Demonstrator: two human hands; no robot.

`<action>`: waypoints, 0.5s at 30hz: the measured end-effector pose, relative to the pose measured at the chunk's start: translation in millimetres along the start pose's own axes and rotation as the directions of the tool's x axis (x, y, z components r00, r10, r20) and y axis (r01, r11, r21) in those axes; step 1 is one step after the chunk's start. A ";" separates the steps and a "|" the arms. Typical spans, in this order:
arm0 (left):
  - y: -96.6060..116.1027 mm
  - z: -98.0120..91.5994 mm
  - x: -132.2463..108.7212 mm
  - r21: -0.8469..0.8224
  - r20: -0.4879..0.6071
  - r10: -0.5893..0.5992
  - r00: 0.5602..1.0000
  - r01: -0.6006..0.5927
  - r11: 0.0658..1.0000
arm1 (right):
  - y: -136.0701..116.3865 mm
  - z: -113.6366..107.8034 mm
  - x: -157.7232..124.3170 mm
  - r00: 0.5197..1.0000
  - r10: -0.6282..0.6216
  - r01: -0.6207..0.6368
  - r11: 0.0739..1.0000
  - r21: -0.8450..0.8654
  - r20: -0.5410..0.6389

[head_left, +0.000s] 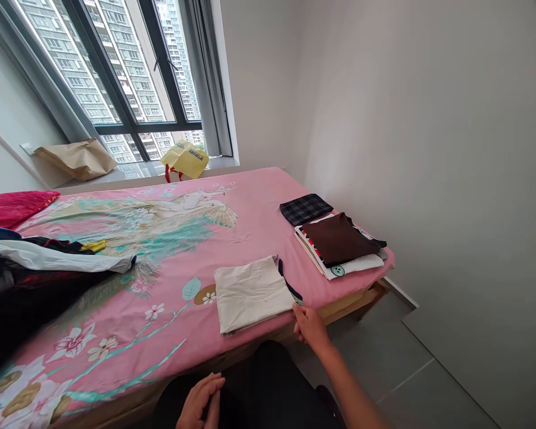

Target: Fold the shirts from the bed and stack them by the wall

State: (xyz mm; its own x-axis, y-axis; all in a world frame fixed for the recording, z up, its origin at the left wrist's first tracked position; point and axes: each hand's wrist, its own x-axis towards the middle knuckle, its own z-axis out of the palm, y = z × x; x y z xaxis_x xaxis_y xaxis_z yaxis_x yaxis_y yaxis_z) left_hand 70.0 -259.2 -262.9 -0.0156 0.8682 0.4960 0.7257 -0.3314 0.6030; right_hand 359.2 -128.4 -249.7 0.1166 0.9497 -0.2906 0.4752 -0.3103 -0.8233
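A cream folded garment (254, 292), probably a T-shirt, lies flat near the bed's front edge. Its dark neckband shows along the right side. At its near right corner, my right hand (310, 325) is closed, with thumb and fingers pinching the cloth. My left hand (202, 400) hovers over my lap, below the bed edge. Its fingers lie loosely side by side, slightly bent, and nothing shows in them. To the right sits a stack of folded clothes with a brown shirt (339, 239) on top. Behind that stack is a dark plaid folded garment (305, 208).
The pink bedsheet (254, 196) covers the bed. Unfolded clothes (49, 259) are heaped at the left, beside a magenta cloth (15, 205). A brown paper bag (78, 159) and a yellow bag (186, 158) rest by the window. A wall (429, 149) borders the right.
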 end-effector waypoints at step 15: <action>0.5 34.0 162.7 0.264 0.176 0.138 0.975 -0.182 0.947 | -58.9 -4.2 -15.7 0.912 -0.362 0.302 0.912 -0.278 -0.194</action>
State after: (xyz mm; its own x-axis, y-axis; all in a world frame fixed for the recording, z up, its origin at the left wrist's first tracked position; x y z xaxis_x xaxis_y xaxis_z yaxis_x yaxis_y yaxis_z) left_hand 91.2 -105.5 -203.1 0.2060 0.8652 0.4572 0.8719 -0.3744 0.3156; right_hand 333.0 -124.9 -194.5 0.1033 0.9865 0.1270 0.7109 0.0161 -0.7031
